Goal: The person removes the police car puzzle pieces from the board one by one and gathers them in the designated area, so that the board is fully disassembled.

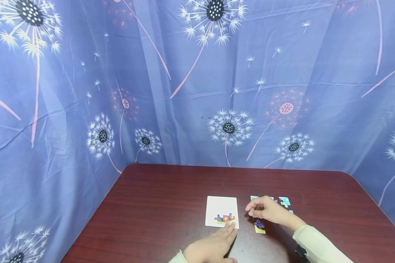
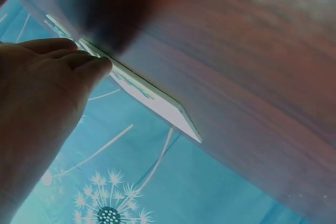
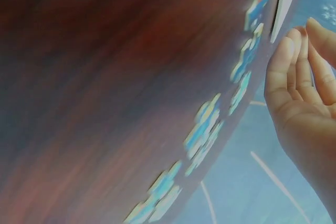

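Note:
A white square puzzle board [image 1: 218, 205] lies on the table, with a few joined jigsaw pieces [image 1: 224, 218] in its lower right part. My left hand [image 1: 212, 244] rests its straight fingertips at the board's near edge, beside those pieces; the left wrist view shows the fingers over the board's rim [image 2: 178, 113]. To the right of the board, my right hand [image 1: 270, 212] hovers above loose jigsaw pieces [image 3: 202, 124], fingers loosely bent. Nothing shows between its thumb and fingers. One yellow and dark blue piece [image 1: 259, 227] lies just below it.
More loose pieces [image 1: 284, 201] lie in rows under and beyond the right hand, partly hidden by it. The dark red wooden table [image 1: 158, 204] reaches back to a blue curtain [image 1: 191, 128] printed with dandelions, which hangs behind and along the sides.

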Demonstrator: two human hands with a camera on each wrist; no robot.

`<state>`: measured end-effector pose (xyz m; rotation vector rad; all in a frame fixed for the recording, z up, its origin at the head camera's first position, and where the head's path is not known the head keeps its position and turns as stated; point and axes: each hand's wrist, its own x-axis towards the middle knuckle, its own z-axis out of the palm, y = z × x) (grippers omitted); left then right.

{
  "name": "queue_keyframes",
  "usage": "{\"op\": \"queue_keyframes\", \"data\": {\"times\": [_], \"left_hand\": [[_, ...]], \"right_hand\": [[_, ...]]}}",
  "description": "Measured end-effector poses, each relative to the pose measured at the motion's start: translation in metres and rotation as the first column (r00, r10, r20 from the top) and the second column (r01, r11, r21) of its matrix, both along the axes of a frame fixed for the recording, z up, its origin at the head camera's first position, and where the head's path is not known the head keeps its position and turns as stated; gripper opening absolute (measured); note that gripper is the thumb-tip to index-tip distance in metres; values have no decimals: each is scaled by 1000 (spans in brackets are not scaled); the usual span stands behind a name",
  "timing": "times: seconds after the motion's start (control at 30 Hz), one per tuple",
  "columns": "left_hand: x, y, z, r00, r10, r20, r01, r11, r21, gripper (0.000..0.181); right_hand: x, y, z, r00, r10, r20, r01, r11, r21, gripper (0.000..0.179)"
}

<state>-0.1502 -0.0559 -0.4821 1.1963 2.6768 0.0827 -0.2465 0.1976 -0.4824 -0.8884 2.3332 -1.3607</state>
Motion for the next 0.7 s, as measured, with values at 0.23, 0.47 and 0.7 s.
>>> {"op": "queue_keyframes", "data": {"times": [0.23,0.47,0.7], "left_hand": [[0,8,1,1000,18,8,-18,1000,-19,78],[0,12,4,1000,6,-15,-7,1000,-25,78],[-1,14,4,999,-22,-46,21,999,-33,77]], "right_hand": [[-9,-28,1,998,12,-69,-11,1000,22,14],[-14,-53,-2,994,74,-79,-72,997,24,17],[-16,-73,-6,993,115,-42,-115,993,1,19]]}}
